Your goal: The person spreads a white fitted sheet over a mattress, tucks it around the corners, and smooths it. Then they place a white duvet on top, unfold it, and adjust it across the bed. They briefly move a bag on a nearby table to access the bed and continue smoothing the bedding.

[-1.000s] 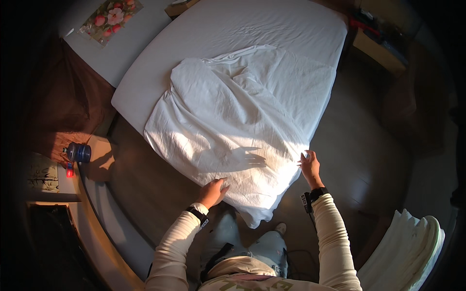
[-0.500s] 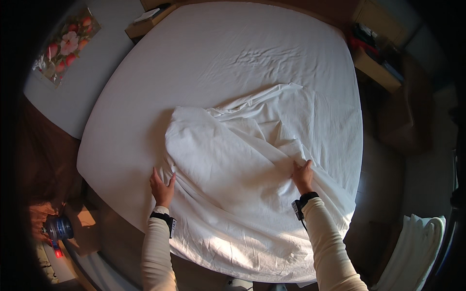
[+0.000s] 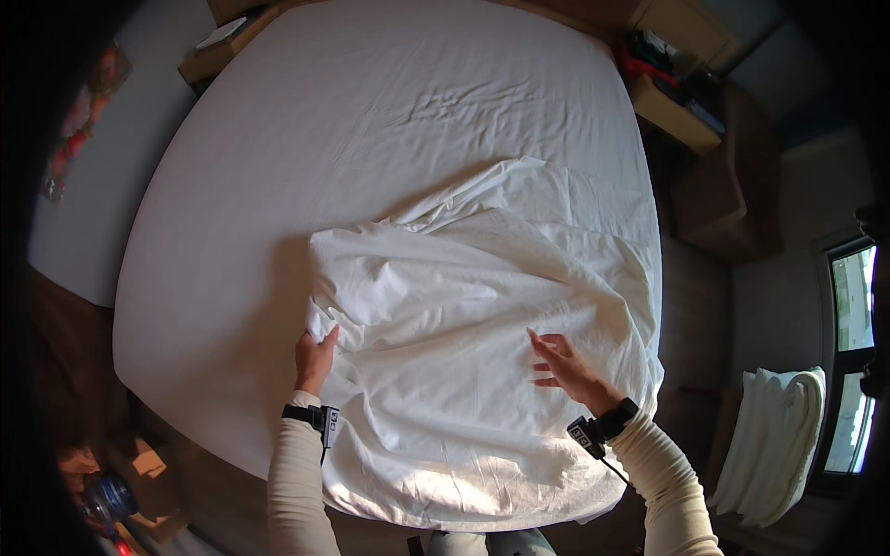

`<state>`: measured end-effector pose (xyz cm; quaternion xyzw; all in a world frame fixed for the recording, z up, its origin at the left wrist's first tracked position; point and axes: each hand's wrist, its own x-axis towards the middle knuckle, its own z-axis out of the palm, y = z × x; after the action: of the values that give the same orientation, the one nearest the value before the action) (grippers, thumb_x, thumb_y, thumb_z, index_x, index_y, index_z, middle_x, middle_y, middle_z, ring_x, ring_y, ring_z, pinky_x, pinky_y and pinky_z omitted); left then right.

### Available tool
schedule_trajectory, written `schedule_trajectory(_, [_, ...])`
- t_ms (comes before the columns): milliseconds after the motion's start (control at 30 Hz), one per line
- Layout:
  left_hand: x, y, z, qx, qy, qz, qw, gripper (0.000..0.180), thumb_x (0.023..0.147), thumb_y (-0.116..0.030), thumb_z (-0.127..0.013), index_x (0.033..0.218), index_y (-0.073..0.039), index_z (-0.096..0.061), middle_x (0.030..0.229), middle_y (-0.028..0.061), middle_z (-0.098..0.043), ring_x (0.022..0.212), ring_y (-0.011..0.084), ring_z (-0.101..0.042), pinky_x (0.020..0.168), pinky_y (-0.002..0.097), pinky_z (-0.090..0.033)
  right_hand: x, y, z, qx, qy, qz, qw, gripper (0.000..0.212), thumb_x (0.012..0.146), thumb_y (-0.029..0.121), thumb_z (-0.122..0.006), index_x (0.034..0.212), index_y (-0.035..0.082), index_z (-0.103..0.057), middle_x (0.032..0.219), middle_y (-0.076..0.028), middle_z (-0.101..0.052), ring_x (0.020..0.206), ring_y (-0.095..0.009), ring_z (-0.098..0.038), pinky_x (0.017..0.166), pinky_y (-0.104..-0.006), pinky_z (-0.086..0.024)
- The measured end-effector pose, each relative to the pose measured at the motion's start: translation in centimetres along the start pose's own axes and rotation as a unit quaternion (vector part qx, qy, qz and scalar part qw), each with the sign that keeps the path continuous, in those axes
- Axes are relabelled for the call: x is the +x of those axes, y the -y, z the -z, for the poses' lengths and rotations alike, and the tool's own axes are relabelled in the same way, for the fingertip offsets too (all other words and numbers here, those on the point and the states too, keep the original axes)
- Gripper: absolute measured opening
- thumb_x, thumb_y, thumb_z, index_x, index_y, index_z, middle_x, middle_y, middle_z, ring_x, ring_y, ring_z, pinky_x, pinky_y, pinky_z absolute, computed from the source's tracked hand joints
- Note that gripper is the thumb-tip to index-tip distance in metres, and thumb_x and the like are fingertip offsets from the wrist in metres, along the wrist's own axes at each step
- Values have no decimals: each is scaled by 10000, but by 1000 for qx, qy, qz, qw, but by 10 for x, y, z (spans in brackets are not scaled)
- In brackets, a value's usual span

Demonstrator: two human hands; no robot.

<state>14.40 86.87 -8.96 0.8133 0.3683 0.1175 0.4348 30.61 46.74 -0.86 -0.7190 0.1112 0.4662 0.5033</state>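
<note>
A loose white bed cover [image 3: 464,306] lies folded and creased over the near half of a large bed fitted with a smooth pale sheet [image 3: 232,213]. My left hand [image 3: 315,360] is closed on the cover's left edge, where the cloth bunches up between thumb and fingers. Over the cover's right half, my right hand [image 3: 567,371] is open, its fingers spread and pointing left, with nothing in it. The cover's near edge hangs over the front of the bed, partly sunlit. Dark straps with small devices sit on both wrists.
Folded white cloth [image 3: 771,445] hangs at the right beside a window [image 3: 853,352]. Bedside tables flank the far end; the right one [image 3: 672,116] holds several items. A brown armchair [image 3: 718,199] stands right of the bed. Low at left are a cardboard box [image 3: 153,477] and a blue water bottle [image 3: 111,498].
My right hand has let go of the cover and moved nearer, opening. My left hand has taken hold of the left edge. The cover's middle lies more spread out; the view has shifted right.
</note>
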Motion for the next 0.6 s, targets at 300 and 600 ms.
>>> schedule_trajectory(300, [-237, -192, -51, 96, 298, -232, 921, 286, 862, -243, -634, 879, 25, -536, 816, 217, -575, 792, 400, -568, 695, 451, -458, -46, 20, -80, 186, 97, 98, 973, 537, 872, 334, -676, 1269, 10, -516, 1103, -140, -631, 979, -191, -598, 840, -344, -491])
schedule_trajectory(600, [-104, -238, -91, -106, 521, -48, 846, 277, 965, -271, -559, 1084, -21, -565, 880, 42, -637, 829, 128, -606, 718, 273, -502, -171, -115, 46, 6, -100, 178, 979, 287, 911, 162, -621, 1134, -19, -617, 1013, -96, -684, 926, -133, -606, 828, -300, -492])
